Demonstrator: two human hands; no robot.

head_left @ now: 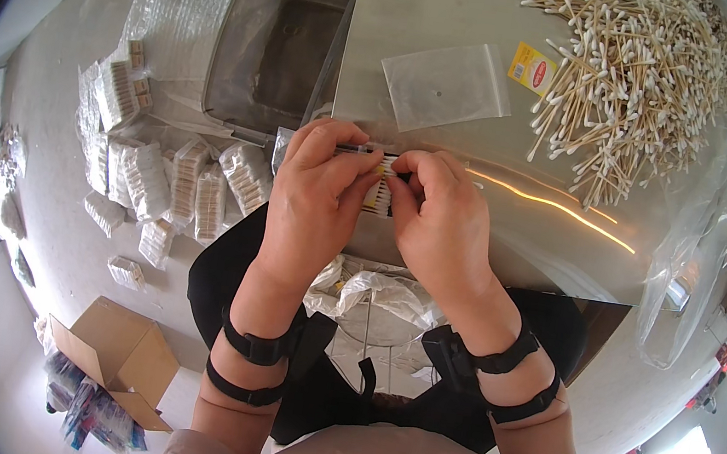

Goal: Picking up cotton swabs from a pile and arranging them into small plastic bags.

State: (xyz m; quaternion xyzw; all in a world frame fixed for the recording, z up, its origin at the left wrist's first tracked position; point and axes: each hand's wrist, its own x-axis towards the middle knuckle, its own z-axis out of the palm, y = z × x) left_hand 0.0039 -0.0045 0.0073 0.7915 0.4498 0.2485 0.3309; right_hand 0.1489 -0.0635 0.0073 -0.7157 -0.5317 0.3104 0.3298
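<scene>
At the near edge of the steel table (513,220), I pinch a small clear bag of cotton swabs (379,194) between both hands, thumbs and forefingers pressed along its top edge as though to close the seal. My left hand (316,197) clamps the left side; my right hand (435,214) grips the right, fingers curled tight. I hold it low and close, probably so the bundle stays upright inside. One empty clear bag (446,85) lies flat just beyond, a yellow label (533,68) beside it. A single loose heap of swabs (644,81) spreads at the far right, too many to count. Left of the table stands one grey bin (278,43), with roughly a dozen filled packs (174,186) on the floor and one open cardboard box (118,355).
</scene>
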